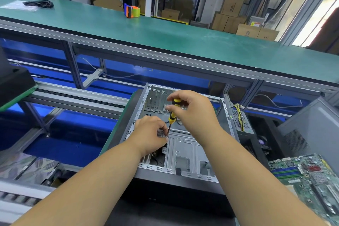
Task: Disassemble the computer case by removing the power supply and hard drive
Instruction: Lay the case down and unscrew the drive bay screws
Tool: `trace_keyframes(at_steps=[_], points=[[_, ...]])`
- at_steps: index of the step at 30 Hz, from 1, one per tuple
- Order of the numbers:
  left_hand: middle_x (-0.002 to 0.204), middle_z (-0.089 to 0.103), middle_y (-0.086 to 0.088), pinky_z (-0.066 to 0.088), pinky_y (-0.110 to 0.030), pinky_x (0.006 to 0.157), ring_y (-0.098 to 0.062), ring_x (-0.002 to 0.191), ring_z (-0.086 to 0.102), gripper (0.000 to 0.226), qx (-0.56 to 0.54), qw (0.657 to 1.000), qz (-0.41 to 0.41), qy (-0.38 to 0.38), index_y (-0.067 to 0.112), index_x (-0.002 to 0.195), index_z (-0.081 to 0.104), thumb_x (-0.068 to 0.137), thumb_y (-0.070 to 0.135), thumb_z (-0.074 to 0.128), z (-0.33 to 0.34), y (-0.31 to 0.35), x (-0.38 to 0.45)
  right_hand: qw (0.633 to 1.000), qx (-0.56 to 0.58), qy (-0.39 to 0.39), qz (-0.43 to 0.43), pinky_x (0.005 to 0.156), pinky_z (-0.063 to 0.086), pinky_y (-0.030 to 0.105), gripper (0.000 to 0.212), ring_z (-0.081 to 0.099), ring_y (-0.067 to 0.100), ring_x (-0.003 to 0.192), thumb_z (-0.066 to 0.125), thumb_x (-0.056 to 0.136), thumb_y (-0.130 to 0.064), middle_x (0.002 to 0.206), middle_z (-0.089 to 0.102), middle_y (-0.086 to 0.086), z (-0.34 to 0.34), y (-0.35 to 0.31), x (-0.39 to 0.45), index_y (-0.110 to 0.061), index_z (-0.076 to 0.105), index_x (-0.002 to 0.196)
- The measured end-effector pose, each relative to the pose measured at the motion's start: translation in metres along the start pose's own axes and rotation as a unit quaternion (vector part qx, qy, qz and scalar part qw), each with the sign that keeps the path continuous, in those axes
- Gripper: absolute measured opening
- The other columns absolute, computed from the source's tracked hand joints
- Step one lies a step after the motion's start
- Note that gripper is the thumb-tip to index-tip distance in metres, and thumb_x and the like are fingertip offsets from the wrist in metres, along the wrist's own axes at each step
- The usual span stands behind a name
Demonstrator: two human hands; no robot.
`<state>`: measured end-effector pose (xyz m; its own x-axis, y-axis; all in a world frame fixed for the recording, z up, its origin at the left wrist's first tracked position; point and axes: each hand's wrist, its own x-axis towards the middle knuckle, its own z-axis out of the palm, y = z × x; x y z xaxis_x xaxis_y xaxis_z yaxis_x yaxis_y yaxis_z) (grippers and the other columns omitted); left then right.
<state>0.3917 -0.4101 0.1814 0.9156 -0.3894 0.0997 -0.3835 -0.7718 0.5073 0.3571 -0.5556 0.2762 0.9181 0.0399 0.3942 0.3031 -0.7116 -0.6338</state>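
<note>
Lying open on its side on the table, the big grey metal computer case looks stiff, heavy and sharp-edged. The right hand grips the yellow-and-black screwdriver. The left hand pinches its thin tip at a tiny screw on the drive bracket; best to hold that bracket by its flat sides.

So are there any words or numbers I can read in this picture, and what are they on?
None can be read.
Yellow warning sticker on a grey box in the back: has print, too blurred.
Cardboard boxes: dark logo marks, too small.
Motherboard at right: white labels, too small.
Screwdriver and computer case: no writing shows.
</note>
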Motion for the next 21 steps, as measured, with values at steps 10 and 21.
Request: trace_keyframes(at_steps=[10,21], points=[[0.100,0.057,0.016,0.030,-0.035,0.101,-0.014,0.109,0.044,0.016,-0.004,1.000,0.002,-0.002,0.040,0.072,0.055,0.078,0.033,0.068,0.0018,-0.0017,0.0008,0.998,-0.047,-0.016,0.033,0.082,0.049,0.027,0.024,0.058,0.008,0.095,0.059,0.095,-0.014,0.108,0.062,-0.013,-0.0001,0.0071,-0.0002,-0.027,0.059,0.114],[0.100,0.055,0.017,0.029,-0.034,0.098,-0.014,0.109,0.042,0.016,-0.011,1.000,0.004,-0.001,0.040,0.073,0.055,0.078,0.033,0.069,0.0029,-0.0036,0.0010,0.996,-0.073,0.036,0.020,0.079,0.047,0.028,0.024,0.052,0.005,0.077,0.074,0.087,-0.030,0.093,0.052,-0.011,0.0013,0.0038,0.0016,-0.028,0.072,0.111]])
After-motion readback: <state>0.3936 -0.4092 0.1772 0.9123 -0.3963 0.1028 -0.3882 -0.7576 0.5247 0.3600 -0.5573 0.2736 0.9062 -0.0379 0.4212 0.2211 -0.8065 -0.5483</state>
